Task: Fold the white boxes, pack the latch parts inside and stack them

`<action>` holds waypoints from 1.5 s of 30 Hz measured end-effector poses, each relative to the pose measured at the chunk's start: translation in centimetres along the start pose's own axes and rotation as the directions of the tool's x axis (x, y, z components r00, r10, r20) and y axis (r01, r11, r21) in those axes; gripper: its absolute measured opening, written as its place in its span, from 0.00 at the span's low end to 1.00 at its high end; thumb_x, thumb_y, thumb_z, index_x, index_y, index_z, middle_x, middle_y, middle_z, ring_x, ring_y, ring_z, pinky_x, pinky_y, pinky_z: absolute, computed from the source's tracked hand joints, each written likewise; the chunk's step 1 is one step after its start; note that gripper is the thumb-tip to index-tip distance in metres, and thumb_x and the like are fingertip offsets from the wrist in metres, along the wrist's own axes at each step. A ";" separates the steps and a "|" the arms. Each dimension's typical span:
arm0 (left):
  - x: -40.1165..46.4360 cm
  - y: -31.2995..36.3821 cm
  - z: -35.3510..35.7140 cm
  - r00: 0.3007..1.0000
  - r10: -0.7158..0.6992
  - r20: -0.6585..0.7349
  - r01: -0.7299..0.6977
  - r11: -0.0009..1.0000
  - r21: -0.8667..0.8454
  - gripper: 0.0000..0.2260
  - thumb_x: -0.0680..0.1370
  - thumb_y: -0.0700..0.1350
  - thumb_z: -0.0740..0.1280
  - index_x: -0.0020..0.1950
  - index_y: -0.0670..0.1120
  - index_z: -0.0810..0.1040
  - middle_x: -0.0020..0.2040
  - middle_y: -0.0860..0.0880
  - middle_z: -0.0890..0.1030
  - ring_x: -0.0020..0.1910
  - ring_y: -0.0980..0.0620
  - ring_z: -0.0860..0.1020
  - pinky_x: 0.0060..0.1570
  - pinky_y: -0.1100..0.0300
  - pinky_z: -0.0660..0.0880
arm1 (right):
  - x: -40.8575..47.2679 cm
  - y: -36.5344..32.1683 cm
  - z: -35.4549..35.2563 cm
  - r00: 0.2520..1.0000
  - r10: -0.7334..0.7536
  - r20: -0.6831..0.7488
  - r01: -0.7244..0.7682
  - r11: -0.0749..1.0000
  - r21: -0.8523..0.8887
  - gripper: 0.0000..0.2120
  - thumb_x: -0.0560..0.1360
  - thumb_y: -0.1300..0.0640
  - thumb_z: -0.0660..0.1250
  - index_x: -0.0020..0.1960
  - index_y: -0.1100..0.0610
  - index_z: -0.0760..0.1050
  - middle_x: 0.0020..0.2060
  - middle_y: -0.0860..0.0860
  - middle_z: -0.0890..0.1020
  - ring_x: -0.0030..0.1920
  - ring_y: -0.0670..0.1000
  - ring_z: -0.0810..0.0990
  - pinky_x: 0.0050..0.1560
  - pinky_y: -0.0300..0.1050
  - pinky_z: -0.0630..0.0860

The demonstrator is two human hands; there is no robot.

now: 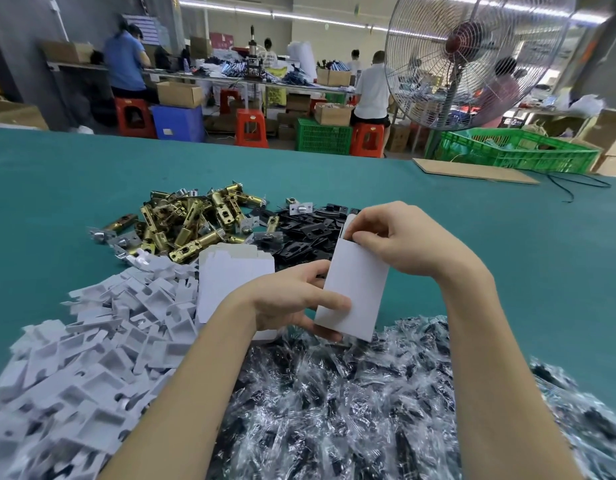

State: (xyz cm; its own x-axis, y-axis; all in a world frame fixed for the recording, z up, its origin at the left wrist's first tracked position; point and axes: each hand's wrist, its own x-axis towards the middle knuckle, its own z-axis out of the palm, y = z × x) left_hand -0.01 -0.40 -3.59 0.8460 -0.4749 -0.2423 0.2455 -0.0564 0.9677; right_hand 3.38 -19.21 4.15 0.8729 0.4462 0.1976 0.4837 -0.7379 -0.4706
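White box (353, 289) gripped by left hand (292, 299), right hand (393, 237).

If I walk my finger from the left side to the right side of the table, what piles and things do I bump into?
White card pieces → gold latch parts → black plates → white box held in both hands → flat brown cardboard.
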 end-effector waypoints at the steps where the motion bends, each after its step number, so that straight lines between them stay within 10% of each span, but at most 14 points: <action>1: 0.0 0.0 0.0 1.000 0.000 0.001 0.000 1.000 -0.003 0.22 0.79 0.35 0.71 0.71 0.47 0.72 0.66 0.44 0.79 0.63 0.44 0.80 0.48 0.46 0.84 | 0.0 -0.1 0.0 1.000 -0.005 0.004 0.005 1.000 -0.003 0.14 0.81 0.59 0.65 0.44 0.42 0.80 0.38 0.39 0.82 0.39 0.38 0.77 0.36 0.26 0.67; 18: 0.4 0.1 -0.4 0.988 0.102 -0.118 -0.116 0.985 -0.124 0.21 0.77 0.34 0.72 0.68 0.47 0.75 0.60 0.44 0.83 0.58 0.41 0.84 0.51 0.41 0.83 | 0.0 -1.2 0.2 0.995 -0.018 -0.096 0.032 0.989 0.143 0.11 0.81 0.55 0.67 0.62 0.47 0.74 0.45 0.43 0.83 0.43 0.43 0.81 0.37 0.41 0.77; 26: 0.6 0.1 -0.6 0.950 0.128 -0.284 -0.192 0.959 -0.210 0.24 0.76 0.31 0.72 0.69 0.47 0.73 0.62 0.43 0.82 0.59 0.40 0.82 0.48 0.41 0.84 | -0.3 -0.1 -0.7 0.925 0.026 -0.378 0.087 0.957 0.278 0.03 0.78 0.55 0.69 0.49 0.47 0.79 0.42 0.43 0.85 0.45 0.43 0.84 0.46 0.33 0.78; 30: 0.9 0.0 -1.0 0.888 0.208 -0.410 -0.317 0.923 -0.219 0.25 0.75 0.28 0.71 0.68 0.48 0.74 0.61 0.45 0.81 0.58 0.43 0.82 0.44 0.46 0.84 | -0.8 1.9 -0.5 0.964 0.203 0.170 -0.197 0.979 -0.053 0.05 0.78 0.46 0.69 0.50 0.46 0.80 0.41 0.45 0.86 0.41 0.44 0.86 0.45 0.46 0.84; 33: 1.3 -0.3 -1.0 0.850 0.236 -0.471 -0.373 0.901 -0.222 0.22 0.75 0.28 0.71 0.62 0.50 0.77 0.53 0.50 0.84 0.51 0.49 0.84 0.42 0.49 0.84 | -0.7 2.3 1.0 0.726 0.355 0.590 -0.288 0.935 -0.208 0.13 0.74 0.43 0.75 0.56 0.45 0.80 0.45 0.42 0.86 0.43 0.42 0.86 0.43 0.38 0.81; 37: 1.9 -0.6 -0.9 0.791 0.307 -0.529 -0.410 0.908 -0.085 0.21 0.75 0.27 0.71 0.55 0.54 0.81 0.45 0.56 0.86 0.47 0.53 0.84 0.45 0.53 0.84 | -0.1 2.3 2.8 0.665 0.376 0.646 -0.228 0.925 -0.303 0.18 0.67 0.39 0.80 0.53 0.44 0.84 0.37 0.39 0.86 0.40 0.42 0.83 0.40 0.36 0.77; 45: 1.7 -0.9 -0.9 0.710 0.459 -0.534 -0.472 0.873 0.124 0.18 0.73 0.28 0.73 0.56 0.48 0.83 0.49 0.52 0.87 0.50 0.54 0.83 0.49 0.63 0.80 | -0.7 2.5 1.0 0.799 0.303 0.519 -0.226 0.952 -0.208 0.12 0.70 0.49 0.80 0.51 0.44 0.82 0.43 0.48 0.86 0.37 0.45 0.79 0.46 0.43 0.77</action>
State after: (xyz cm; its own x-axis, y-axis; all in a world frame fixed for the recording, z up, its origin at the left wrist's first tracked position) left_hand 1.64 -0.36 -4.92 0.9661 0.1055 0.2355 -0.2431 0.0660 0.9678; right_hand 3.95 -20.90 1.98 0.8113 0.3953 -0.4308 0.2764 -0.9086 -0.3132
